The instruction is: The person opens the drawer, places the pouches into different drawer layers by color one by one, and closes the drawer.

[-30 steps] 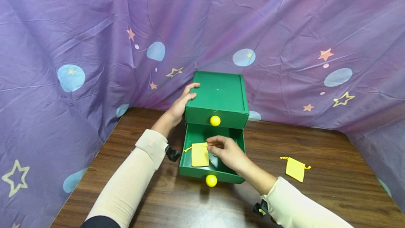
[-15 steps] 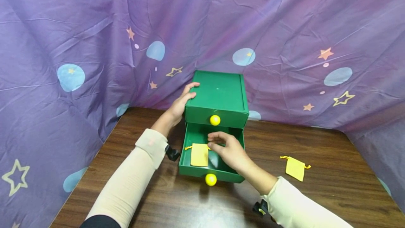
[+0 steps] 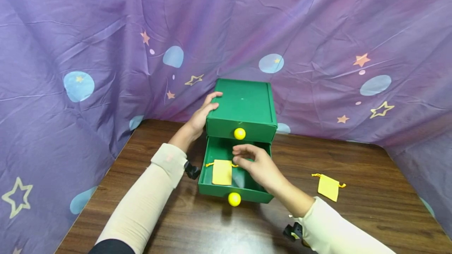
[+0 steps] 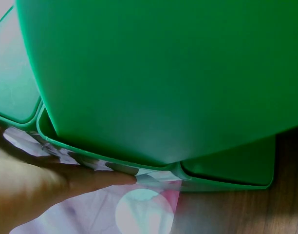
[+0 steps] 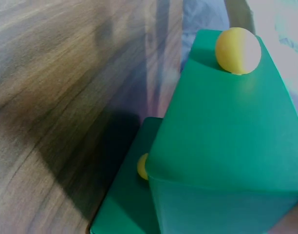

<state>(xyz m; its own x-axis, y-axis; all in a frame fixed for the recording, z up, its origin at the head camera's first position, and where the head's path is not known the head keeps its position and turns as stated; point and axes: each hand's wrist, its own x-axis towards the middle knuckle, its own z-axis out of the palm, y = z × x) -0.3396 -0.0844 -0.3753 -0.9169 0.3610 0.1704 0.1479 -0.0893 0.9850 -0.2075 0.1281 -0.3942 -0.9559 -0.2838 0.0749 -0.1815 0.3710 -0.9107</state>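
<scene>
A green drawer cabinet (image 3: 245, 103) with yellow ball knobs stands on the wooden table. Its middle drawer (image 3: 254, 196) is pulled out. Flat inside that drawer, on the left, lies a yellow drawstring pouch (image 3: 222, 172) with cords out to both sides. My left hand (image 3: 200, 117) rests against the cabinet's left side, fingertips over the top edge; the left wrist view has a finger straight along the side. Above the drawer's right part is my right hand (image 3: 259, 166), fingers loosely bent, thumb apart from them and near the pouch's right cord. Nothing shows between its fingers.
Another yellow pouch (image 3: 328, 188) lies on the table to the right of the cabinet. Beneath the pulled-out drawer, the right wrist view has a lower drawer (image 5: 134, 195), pushed in. A purple curtain (image 3: 310, 30) hangs behind the table.
My right hand has risen slightly and its fingers have spread from the pouch's cord. The pouch stays in the drawer. My left hand has not moved.
</scene>
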